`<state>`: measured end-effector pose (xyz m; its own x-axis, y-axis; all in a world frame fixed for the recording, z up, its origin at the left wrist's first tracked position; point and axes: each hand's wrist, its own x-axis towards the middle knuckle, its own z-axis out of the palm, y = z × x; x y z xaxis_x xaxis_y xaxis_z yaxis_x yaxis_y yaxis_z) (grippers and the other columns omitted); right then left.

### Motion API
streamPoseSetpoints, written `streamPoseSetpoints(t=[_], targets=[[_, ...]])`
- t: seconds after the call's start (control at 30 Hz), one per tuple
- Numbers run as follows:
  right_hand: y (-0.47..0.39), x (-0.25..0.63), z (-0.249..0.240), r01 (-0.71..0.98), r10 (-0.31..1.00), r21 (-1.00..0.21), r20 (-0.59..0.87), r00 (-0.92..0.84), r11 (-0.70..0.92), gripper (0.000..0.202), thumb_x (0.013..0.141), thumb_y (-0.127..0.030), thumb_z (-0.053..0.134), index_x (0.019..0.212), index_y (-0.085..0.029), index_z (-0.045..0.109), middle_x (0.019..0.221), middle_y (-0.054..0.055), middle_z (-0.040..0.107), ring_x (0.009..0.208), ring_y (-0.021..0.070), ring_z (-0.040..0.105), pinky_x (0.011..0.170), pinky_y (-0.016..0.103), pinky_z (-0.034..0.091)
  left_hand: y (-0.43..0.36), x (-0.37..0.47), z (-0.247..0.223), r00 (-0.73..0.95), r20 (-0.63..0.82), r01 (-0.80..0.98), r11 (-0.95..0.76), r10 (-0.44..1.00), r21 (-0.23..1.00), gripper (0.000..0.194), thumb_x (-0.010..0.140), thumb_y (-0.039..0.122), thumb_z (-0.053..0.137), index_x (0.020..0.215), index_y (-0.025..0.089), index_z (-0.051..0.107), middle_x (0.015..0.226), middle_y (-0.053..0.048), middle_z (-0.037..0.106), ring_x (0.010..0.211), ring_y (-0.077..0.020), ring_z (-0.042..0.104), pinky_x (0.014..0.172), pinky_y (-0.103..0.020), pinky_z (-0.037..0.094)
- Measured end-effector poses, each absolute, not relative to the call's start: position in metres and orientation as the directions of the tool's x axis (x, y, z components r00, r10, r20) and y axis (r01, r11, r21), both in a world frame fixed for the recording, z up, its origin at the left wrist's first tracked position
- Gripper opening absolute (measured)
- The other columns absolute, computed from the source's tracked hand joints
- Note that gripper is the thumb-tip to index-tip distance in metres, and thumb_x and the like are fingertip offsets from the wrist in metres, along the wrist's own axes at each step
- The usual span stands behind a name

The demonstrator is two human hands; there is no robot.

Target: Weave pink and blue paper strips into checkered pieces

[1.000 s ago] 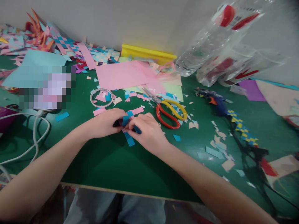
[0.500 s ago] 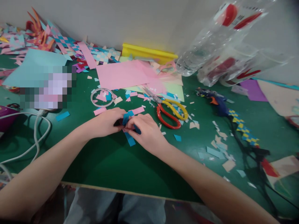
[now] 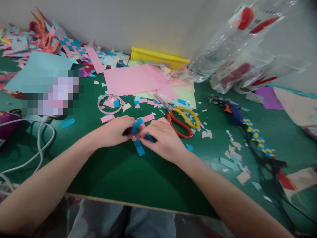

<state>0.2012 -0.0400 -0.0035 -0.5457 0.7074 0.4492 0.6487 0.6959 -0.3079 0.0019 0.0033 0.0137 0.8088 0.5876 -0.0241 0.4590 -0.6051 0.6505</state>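
Observation:
Blue and pink paper strips [image 3: 139, 147] cross each other between my two hands, above the green table. My left hand [image 3: 120, 131] is closed on their left side, thumb and fingers pinching. From the right, my right hand [image 3: 160, 138] pinches the same strips with thumb and fingertips. A long blue end hangs down toward me. Just beyond my right hand lie scissors [image 3: 183, 120] with one red and one yellow handle, and a roll of clear tape [image 3: 109, 103] is beyond my left hand.
Pink sheets [image 3: 131, 79] and a yellow holder [image 3: 159, 58] lie by the wall. Plastic-wrapped cups [image 3: 247, 67] stand back right. White cable [image 3: 39, 142] loops at left. Paper scraps [image 3: 232, 153] and a dark stand [image 3: 255, 148] are at right.
My right hand has shifted slightly right, and its fingertips have moved a little away from the left hand, showing more of the strips. Both hands still hold them.

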Motion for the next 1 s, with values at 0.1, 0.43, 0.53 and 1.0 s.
streamPoseSetpoints(t=[0.1,0.43,0.53,1.0], targets=[[-0.039,0.204,-0.001,0.640,0.711,-0.315,0.384,-0.589,0.701,0.011,0.088,-0.027,0.059,0.080,-0.022,0.064,0.073,0.000,0.065,0.070,0.0140,0.056,0.073,0.030,0.034,0.004,0.001,0.013,0.814,-0.018,0.451,-0.613,0.581,0.649,0.008,0.083,0.013,0.051,0.083,0.017,0.057,0.088,-0.003,0.057,0.085,-0.0163,0.053,0.075,-0.029,0.041],[-0.035,0.208,-0.001,0.624,0.656,-0.229,0.409,-0.635,0.747,0.019,0.091,-0.028,0.054,0.077,-0.021,0.064,0.068,-0.002,0.063,0.067,0.0133,0.054,0.070,0.030,0.032,0.006,0.000,0.011,0.815,0.010,0.430,-0.617,0.579,0.659,0.011,0.080,0.009,0.053,0.086,0.017,0.059,0.090,-0.002,0.059,0.086,-0.0150,0.054,0.076,-0.027,0.042],[-0.035,0.206,0.000,0.627,0.664,-0.234,0.384,-0.642,0.743,0.018,0.090,-0.026,0.055,0.075,-0.020,0.063,0.067,-0.002,0.061,0.066,0.0132,0.053,0.070,0.030,0.032,0.005,0.000,0.011,0.809,-0.002,0.445,-0.611,0.587,0.655,0.011,0.080,0.009,0.053,0.087,0.016,0.059,0.094,-0.003,0.059,0.089,-0.0159,0.054,0.078,-0.028,0.042],[-0.043,0.194,-0.009,0.620,0.665,-0.268,0.455,-0.593,0.737,0.016,0.088,-0.020,0.057,0.074,-0.018,0.063,0.072,0.000,0.068,0.072,0.0139,0.057,0.067,0.028,0.035,0.005,-0.001,0.007,0.811,-0.001,0.454,-0.627,0.586,0.633,0.005,0.082,0.012,0.051,0.080,0.016,0.053,0.087,-0.002,0.056,0.083,-0.0152,0.051,0.073,-0.027,0.040]])
